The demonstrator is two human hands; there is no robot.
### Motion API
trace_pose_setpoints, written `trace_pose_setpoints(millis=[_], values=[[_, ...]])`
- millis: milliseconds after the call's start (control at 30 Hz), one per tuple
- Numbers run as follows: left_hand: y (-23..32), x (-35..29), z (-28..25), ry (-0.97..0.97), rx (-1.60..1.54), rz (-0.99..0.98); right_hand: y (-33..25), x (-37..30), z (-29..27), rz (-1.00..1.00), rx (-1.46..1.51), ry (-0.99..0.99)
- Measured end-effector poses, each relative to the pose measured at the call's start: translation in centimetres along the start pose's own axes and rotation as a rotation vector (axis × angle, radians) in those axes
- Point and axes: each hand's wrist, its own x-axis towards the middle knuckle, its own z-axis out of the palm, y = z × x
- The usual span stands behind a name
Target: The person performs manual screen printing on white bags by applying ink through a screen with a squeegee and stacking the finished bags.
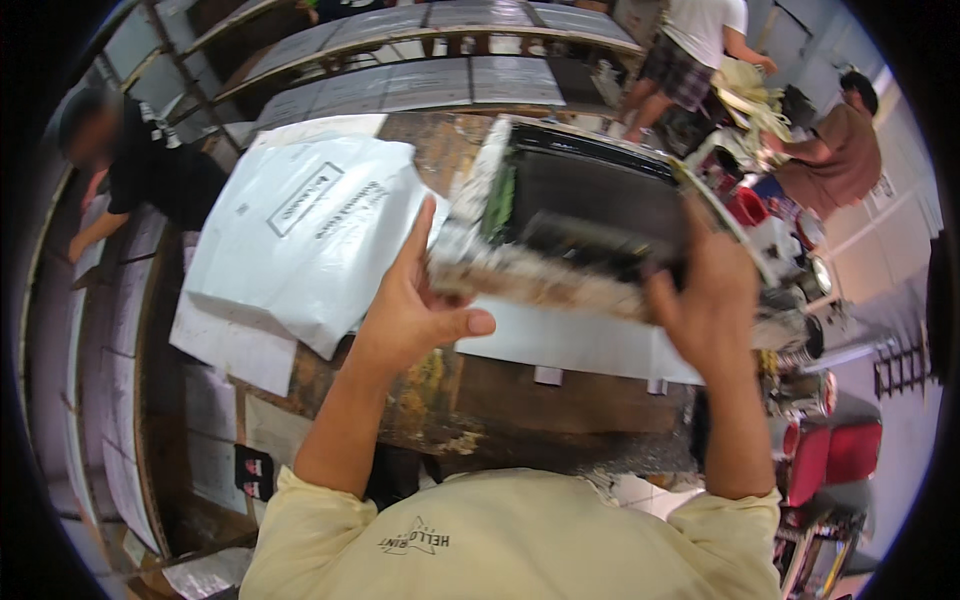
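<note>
A screen printing frame (545, 278) with pale, stained sides and dark ink across its mesh lies tilted over the worktable; its near edge looks blurred. My right hand (708, 290) grips the frame near its close right corner, fingers over the inner side, partly smeared. At the frame's left corner, my left hand (405, 310) has its fingers stretched up and thumb out, with nothing in it. Left of that hand rests a pile of white plastic mailer bags (300, 240) with dark print. A white sheet (570, 340) shows beneath the frame.
The stained worktable (420, 405) reaches toward my body. Racks of pale sheets (400, 85) stand beyond it and on the left. A person in black (150, 170) is at the left rack; two others are at the far right. Cans (745, 207) and a red chair (830, 460) crowd the right.
</note>
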Motion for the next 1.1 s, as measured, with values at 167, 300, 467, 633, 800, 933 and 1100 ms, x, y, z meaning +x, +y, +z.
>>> trace_pose_setpoints(millis=[167,300,467,633,800,933,1100], values=[[-6.9,-3.6,3.0,0.177,0.31,-0.26,1.6,-8.1,5.1,-0.185,0.156,-0.382],[-13.4,-5.6,1.5,0.302,1.018,0.024,0.8,-11.5,9.4,-0.127,0.275,-0.455],[-15.8,-6.0,0.5,0.269,1.043,-0.026,0.2,-13.6,12.7,-0.107,0.312,-0.468],[-14.5,-5.7,1.0,0.256,1.084,-0.117,2.4,-8.2,17.8,-0.179,0.25,-0.312],[-14.0,-5.8,1.0,0.235,1.039,-0.162,6.6,1.6,25.8,-0.196,0.183,-0.178],[-14.3,-6.2,0.5,0.246,1.056,-0.118,9.9,9.6,29.7,-0.212,0.148,-0.123],[-15.4,-6.6,0.2,0.264,1.009,0.017,13.6,17.3,29.0,-0.287,0.196,-0.381]])
